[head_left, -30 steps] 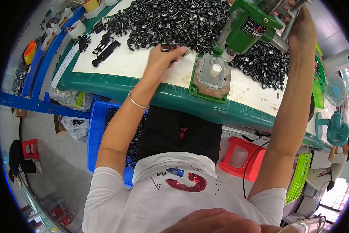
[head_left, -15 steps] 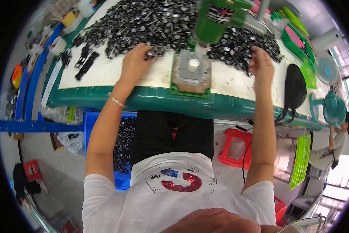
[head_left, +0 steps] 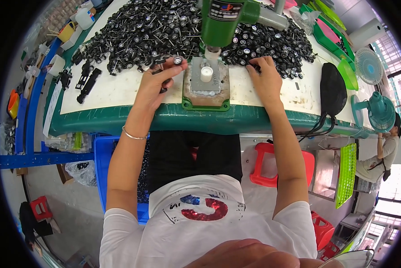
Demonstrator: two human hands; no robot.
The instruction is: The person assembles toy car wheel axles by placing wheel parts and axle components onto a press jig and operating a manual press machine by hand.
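Note:
My left hand point(head_left: 155, 85) is closed around several small black toy wheels, some on thin metal axles. One wheel with a silver hub point(head_left: 177, 60) sticks out at its fingertips, beside the press. My right hand point(head_left: 267, 82) pinches a small black wheel point(head_left: 256, 67) at the near edge of a heap of loose wheels point(head_left: 278, 49). Between my hands stands a green bench press point(head_left: 220, 24). On its metal base plate point(head_left: 197, 96) sits a round white holder point(head_left: 206, 74), under the ram. A larger heap of wheels on axles point(head_left: 151, 33) spreads behind my left hand.
Black plastic chassis parts point(head_left: 89, 85) lie at the table's left. A black mask-like item point(head_left: 333, 89) lies at the right edge, near green fans point(head_left: 375, 111). A blue bin point(head_left: 101, 156) stands beside my legs; red stools point(head_left: 265, 165) are below right. Another person point(head_left: 379, 156) sits far right.
My left hand has drawn back from the heap toward the press, with wheels in it. My right hand has moved left along the loose wheels, closer to the press. The view has shifted slightly.

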